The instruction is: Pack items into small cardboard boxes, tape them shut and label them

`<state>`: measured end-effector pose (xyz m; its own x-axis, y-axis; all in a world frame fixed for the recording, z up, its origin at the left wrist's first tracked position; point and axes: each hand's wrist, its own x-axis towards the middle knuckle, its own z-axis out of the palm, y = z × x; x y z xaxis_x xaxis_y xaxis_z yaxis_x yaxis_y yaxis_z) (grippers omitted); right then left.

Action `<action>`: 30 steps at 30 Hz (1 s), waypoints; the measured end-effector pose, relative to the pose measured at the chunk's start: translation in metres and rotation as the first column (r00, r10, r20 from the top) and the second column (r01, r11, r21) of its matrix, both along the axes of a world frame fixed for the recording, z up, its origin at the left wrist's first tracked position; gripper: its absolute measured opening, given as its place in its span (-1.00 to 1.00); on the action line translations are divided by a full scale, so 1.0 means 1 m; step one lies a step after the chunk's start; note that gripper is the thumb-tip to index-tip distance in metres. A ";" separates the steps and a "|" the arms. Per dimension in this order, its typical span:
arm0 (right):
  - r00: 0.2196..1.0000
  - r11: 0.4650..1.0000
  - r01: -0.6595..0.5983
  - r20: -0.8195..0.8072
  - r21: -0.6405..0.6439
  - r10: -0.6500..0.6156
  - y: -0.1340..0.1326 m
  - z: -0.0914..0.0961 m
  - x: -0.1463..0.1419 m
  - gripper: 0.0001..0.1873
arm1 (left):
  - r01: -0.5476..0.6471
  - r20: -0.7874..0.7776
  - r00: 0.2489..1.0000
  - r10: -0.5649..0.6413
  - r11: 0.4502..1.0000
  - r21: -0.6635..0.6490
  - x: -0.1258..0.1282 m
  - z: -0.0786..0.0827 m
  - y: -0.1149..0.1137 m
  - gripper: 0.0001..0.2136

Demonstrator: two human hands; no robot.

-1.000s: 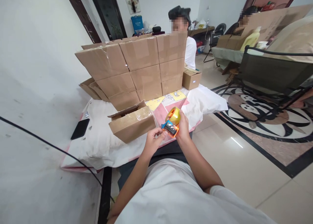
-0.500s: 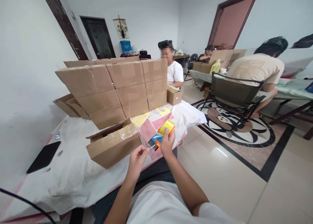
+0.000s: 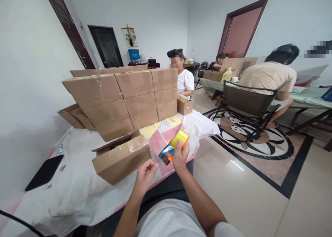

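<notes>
My right hand grips a tape dispenser with orange and blue parts and a yellow roll of tape. The roll sits above my thumb, and the dispenser's dark cutting end points left and down. Just left of that end, my left hand is closed in a pinch on what looks like the clear loose end of the tape. Close by on the left stands a cardboard box with its top flap partly raised and shiny clear tape along its upper edge. Neither hand touches this box.
A wall of stacked cardboard boxes stands behind, with a small box at its right end. A white sheet covers the table; a black flat pad lies at left. A person sits beyond; another bends by a chair.
The dispenser in my right hand has shifted slightly right and tilted a little. My left hand stays pinched, slightly lower in view. The whole view has tipped slightly upward.
</notes>
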<state>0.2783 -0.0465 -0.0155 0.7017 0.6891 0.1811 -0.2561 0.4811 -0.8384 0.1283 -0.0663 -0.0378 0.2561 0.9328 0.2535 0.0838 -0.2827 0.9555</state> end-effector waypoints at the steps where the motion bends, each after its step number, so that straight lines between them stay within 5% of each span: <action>1: 0.999 0.999 -0.041 -0.029 -0.011 0.041 -0.001 0.001 0.000 -0.62 | 0.030 -0.010 0.999 -0.030 1.000 -0.001 0.000 0.001 -0.001 -0.50; 3: 0.992 0.995 -0.093 -0.094 -0.046 0.089 -0.001 0.002 0.000 -0.60 | 0.056 -0.002 0.998 -0.056 0.998 0.002 0.000 0.004 -0.003 -0.50; 7: 1.000 0.999 0.015 0.007 -0.034 -0.015 0.003 -0.001 -0.002 -0.59 | -0.024 -0.011 1.000 0.024 0.999 0.032 0.000 0.014 -0.009 -0.53; 11: 0.968 0.979 -0.187 -0.184 -0.087 0.168 0.007 -0.002 -0.003 -0.58 | 0.029 -0.058 0.998 -0.027 0.999 0.043 0.001 0.021 -0.010 -0.55; 15: 0.999 0.999 -0.008 -0.038 -0.047 0.006 0.007 -0.001 -0.001 -0.60 | -0.004 -0.064 0.998 0.005 1.000 0.018 -0.002 0.020 -0.009 -0.56; 20: 0.979 0.980 -0.174 -0.127 -0.101 0.161 0.005 0.004 -0.001 -0.59 | 0.102 -0.030 0.994 -0.103 0.994 -0.024 -0.006 0.018 -0.009 -0.57; 24: 0.999 0.998 -0.033 -0.044 -0.045 0.031 0.006 0.008 -0.001 -0.62 | 0.046 -0.063 0.997 -0.045 0.999 0.014 -0.009 0.027 -0.012 -0.59; 30: 0.880 0.924 -0.378 -0.334 -0.059 0.338 0.005 0.021 -0.007 -0.71 | 0.104 -0.075 0.992 -0.103 0.995 0.000 -0.011 0.036 -0.016 -0.64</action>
<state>0.2716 -0.0419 0.0058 0.4094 0.9063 -0.1046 -0.6489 0.2088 -0.7316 0.1178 -0.0823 -0.0014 0.3696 0.8993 0.2335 0.1251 -0.2972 0.9466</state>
